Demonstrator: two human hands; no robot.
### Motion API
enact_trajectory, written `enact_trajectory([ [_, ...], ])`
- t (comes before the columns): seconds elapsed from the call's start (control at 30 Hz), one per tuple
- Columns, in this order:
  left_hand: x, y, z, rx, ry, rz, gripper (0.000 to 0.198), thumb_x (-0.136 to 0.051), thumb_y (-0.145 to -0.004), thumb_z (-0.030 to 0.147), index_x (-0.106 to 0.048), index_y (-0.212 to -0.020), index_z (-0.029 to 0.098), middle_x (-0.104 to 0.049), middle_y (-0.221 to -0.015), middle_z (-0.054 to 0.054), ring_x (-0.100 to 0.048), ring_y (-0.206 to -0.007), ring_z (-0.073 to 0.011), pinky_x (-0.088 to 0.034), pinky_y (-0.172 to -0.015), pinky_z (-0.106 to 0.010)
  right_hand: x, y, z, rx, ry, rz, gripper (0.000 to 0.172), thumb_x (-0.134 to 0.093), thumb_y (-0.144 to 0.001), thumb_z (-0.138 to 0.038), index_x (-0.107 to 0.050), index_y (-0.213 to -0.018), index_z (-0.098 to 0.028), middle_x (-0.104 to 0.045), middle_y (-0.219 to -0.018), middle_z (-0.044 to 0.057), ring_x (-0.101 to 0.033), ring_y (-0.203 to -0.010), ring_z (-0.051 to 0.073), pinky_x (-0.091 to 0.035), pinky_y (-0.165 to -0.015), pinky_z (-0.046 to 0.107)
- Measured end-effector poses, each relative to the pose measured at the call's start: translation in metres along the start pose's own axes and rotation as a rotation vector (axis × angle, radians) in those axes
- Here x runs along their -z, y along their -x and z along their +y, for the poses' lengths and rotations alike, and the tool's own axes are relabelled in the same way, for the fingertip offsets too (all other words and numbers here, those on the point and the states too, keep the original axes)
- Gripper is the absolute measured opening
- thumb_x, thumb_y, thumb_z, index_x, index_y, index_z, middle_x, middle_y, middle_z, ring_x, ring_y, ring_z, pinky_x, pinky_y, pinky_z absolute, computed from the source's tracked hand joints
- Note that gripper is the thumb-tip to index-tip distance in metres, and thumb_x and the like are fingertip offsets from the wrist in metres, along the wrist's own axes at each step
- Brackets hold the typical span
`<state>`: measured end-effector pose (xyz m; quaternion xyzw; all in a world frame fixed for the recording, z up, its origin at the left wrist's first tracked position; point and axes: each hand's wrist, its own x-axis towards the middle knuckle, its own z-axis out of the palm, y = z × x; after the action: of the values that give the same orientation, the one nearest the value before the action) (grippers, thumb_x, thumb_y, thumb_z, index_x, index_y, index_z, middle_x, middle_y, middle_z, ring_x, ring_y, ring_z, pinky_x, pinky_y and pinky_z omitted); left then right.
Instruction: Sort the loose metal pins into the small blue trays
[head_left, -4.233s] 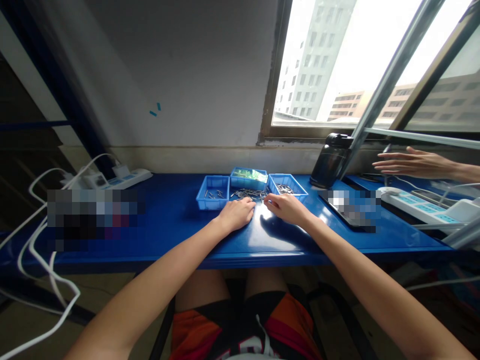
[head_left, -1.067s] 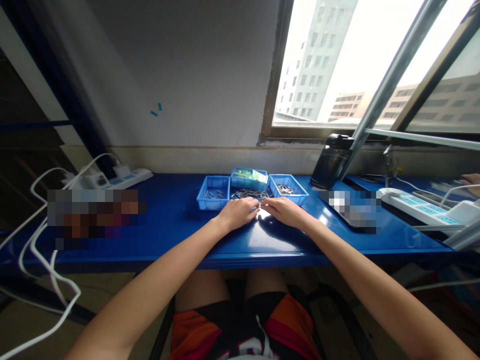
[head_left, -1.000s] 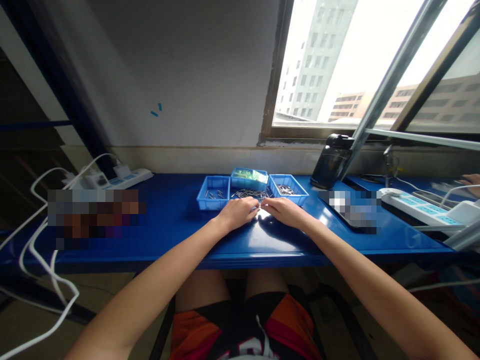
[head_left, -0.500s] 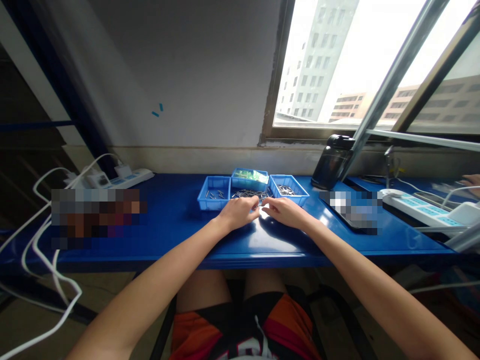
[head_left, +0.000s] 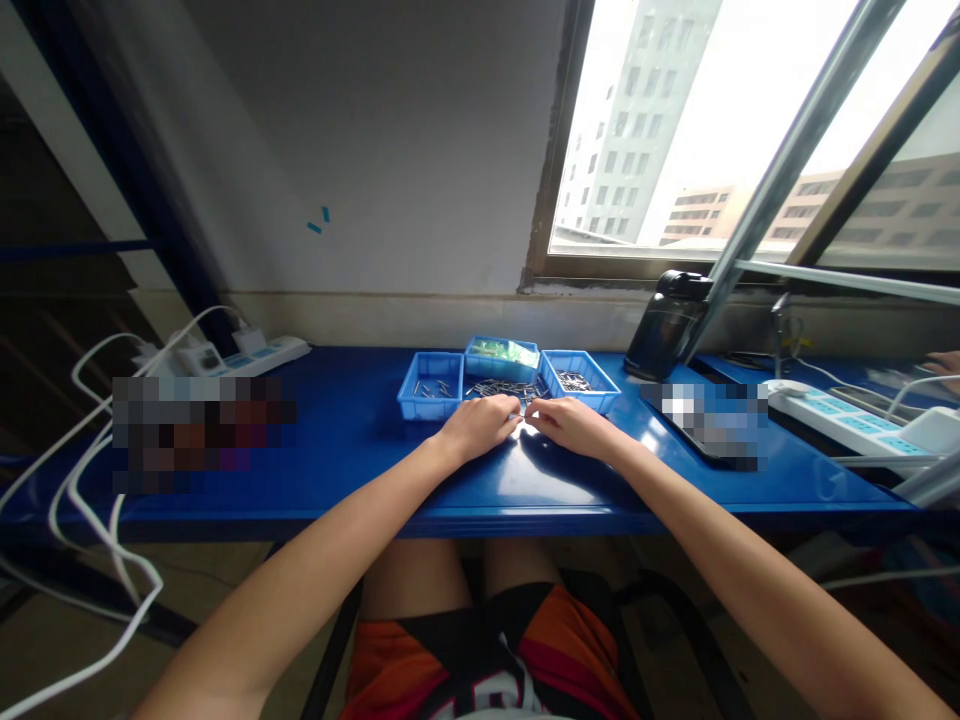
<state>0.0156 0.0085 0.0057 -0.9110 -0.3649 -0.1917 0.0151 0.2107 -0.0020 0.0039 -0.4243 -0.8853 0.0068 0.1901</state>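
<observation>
My left hand (head_left: 478, 424) and my right hand (head_left: 571, 424) rest on the blue table (head_left: 360, 440), their fingertips pinched together and nearly touching each other. Whatever they pinch is too small to make out. Just beyond the fingers lies a loose pile of small metal pins (head_left: 501, 388). Behind it stand three blue trays: a left tray (head_left: 430, 385) with a few pins, a middle tray (head_left: 500, 356) with green parts, and a right tray (head_left: 579, 378) with pins.
A black jar (head_left: 664, 326) stands at the window sill. White power strips lie at the left (head_left: 240, 356) and right (head_left: 847, 416), with white cables hanging off the left edge. Another person's fingers (head_left: 946, 362) show at the far right.
My hands have drawn closer together until the fingertips almost meet. The other person's hand at the right has pulled back to the frame's edge. The view has shifted slightly.
</observation>
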Motion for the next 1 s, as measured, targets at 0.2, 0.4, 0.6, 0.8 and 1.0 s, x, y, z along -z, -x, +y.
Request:
enact_trajectory([
  [0.2, 0.0032, 0.0008, 0.0029, -0.064, 0.069, 0.014, 0.020, -0.039, -0.088, 0.031, -0.055, -0.098, 0.023, -0.060, -0.098, -0.001, -0.061, -0.082, -0.0144, -0.046, -0.069, -0.022, -0.0017, -0.0005, -0.0001, 0.021, -0.027, -0.010, 0.023, -0.038, -0.089, -0.029, -0.059, -0.086, -0.017, -0.062, -0.069, 0.004, -0.055, -0.061, 0.013, -0.036, -0.058, 0.022],
  [0.4, 0.0055, 0.0013, 0.0063, 0.021, 0.012, -0.017, 0.016, -0.046, -0.081, 0.029, -0.053, -0.094, 0.021, -0.064, -0.085, -0.002, -0.061, -0.077, -0.0174, -0.046, -0.065, -0.024, 0.0008, -0.0001, -0.0001, -0.038, 0.023, 0.010, 0.024, -0.038, -0.088, -0.028, -0.059, -0.095, -0.019, -0.063, -0.072, 0.004, -0.056, -0.063, 0.014, -0.035, -0.059, 0.022],
  [0.6, 0.0017, 0.0003, 0.0015, 0.067, -0.042, -0.054, 0.017, -0.042, -0.085, 0.032, -0.053, -0.091, 0.021, -0.066, -0.087, -0.004, -0.062, -0.078, -0.0198, -0.045, -0.065, -0.025, 0.0032, 0.0008, -0.0026, -0.038, 0.009, -0.021, 0.023, -0.043, -0.086, -0.028, -0.057, -0.102, -0.019, -0.060, -0.063, 0.001, -0.052, -0.055, 0.012, -0.033, -0.055, 0.021],
  [0.8, -0.0023, -0.0012, -0.0019, 0.033, -0.019, -0.053, 0.020, -0.041, -0.087, 0.035, -0.055, -0.095, 0.022, -0.065, -0.092, -0.003, -0.062, -0.082, -0.0192, -0.046, -0.066, -0.025, 0.0024, 0.0000, -0.0034, -0.019, 0.002, -0.018, 0.027, -0.039, -0.089, -0.037, -0.059, -0.096, -0.019, -0.061, -0.066, 0.002, -0.053, -0.056, 0.012, -0.034, -0.055, 0.021],
  [1.0, -0.0040, -0.0014, -0.0028, 0.052, 0.027, -0.054, 0.026, -0.039, -0.088, 0.036, -0.058, -0.084, 0.018, -0.065, -0.087, -0.006, -0.062, -0.080, -0.0185, -0.046, -0.068, -0.025, 0.0017, -0.0005, -0.0009, -0.032, 0.026, -0.008, 0.025, -0.037, -0.089, -0.029, -0.059, -0.090, -0.019, -0.064, -0.071, 0.004, -0.056, -0.062, 0.013, -0.035, -0.058, 0.021],
])
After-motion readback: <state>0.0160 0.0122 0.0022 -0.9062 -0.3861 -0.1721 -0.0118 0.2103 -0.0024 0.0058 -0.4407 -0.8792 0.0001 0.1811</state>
